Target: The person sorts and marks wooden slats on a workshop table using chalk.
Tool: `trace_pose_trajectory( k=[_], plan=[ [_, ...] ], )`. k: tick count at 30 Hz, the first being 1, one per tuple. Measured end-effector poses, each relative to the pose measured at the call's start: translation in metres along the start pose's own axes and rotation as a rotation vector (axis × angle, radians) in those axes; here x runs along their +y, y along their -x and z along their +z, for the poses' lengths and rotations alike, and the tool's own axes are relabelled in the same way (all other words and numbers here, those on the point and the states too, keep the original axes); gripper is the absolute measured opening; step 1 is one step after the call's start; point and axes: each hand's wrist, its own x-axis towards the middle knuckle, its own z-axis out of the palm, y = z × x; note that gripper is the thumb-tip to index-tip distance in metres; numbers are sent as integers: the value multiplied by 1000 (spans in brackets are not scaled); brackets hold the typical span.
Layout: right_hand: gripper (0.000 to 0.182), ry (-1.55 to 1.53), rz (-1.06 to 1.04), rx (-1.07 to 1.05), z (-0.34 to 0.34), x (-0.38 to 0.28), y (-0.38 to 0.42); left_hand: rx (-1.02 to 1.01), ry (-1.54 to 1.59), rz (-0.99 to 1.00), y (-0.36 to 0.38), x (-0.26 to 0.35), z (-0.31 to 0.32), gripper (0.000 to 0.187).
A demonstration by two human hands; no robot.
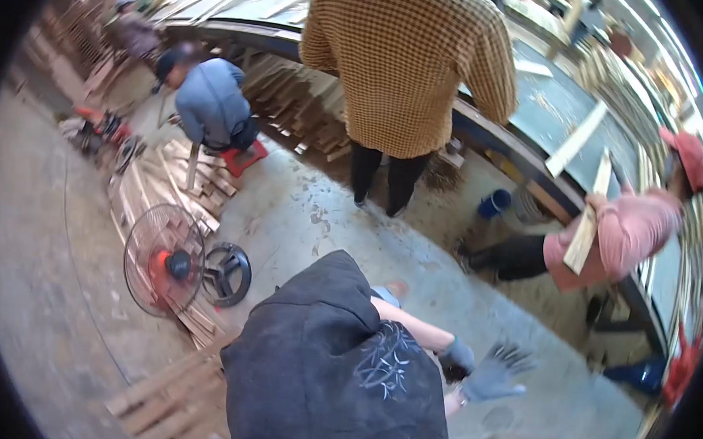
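Observation:
A dark garment (313, 353) with a pale leaf-like print fills the lower middle of the head view, and bare forearms come out from beside it. My right hand (499, 373), in a grey glove, has its fingers spread over the floor and holds nothing. Just left of it is my left hand (457, 355), also gloved in grey, bent down close to the right wrist. Its fingers are hidden. A band circles each wrist.
Ahead stands a person in a checked top (407, 71) at a long worktable (545, 90). At right, a person in pink (621, 241) holds a wooden strip (583, 236). On the left are a crouching person (211, 97), wood strips (151, 181), a fan (146, 268) and a pallet (171, 397).

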Motion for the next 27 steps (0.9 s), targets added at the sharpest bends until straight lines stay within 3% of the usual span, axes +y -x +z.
trace_pose_trajectory(
  k=[1,2,5,8,9,11,12,14,15,16,27],
  plan=[
    [63,-26,38,-35,45,40,-40,172,-93,-14,-10,15,-23,68],
    [63,-45,70,-60,-7,0,-29,191,-104,-24,-20,15,-10,68],
    [62,-89,149,-122,88,50,-113,253,-272,-171,-52,25,27,69],
    [61,-131,221,-179,-53,-65,-110,382,-206,-172,-98,53,52,64],
    [61,-147,241,-193,-56,-74,-120,386,-214,-182,-103,59,66,64],
    [60,-161,270,-217,-63,-106,-134,-374,896,-145,-106,75,104,59],
    [60,-164,277,-235,-66,-121,-142,-379,901,-145,-120,74,118,59],
    [60,-173,302,-263,-68,-155,-155,-998,1735,209,-154,73,140,58],
    [59,-190,314,-284,-69,-167,-162,-924,2043,32,-161,93,137,51],
    [59,-211,324,-310,-70,-177,-169,-922,2029,32,-169,104,149,51],
    [57,-458,490,-527,-60,-333,-216,326,1927,1016,-215,246,329,43]
  ],
)
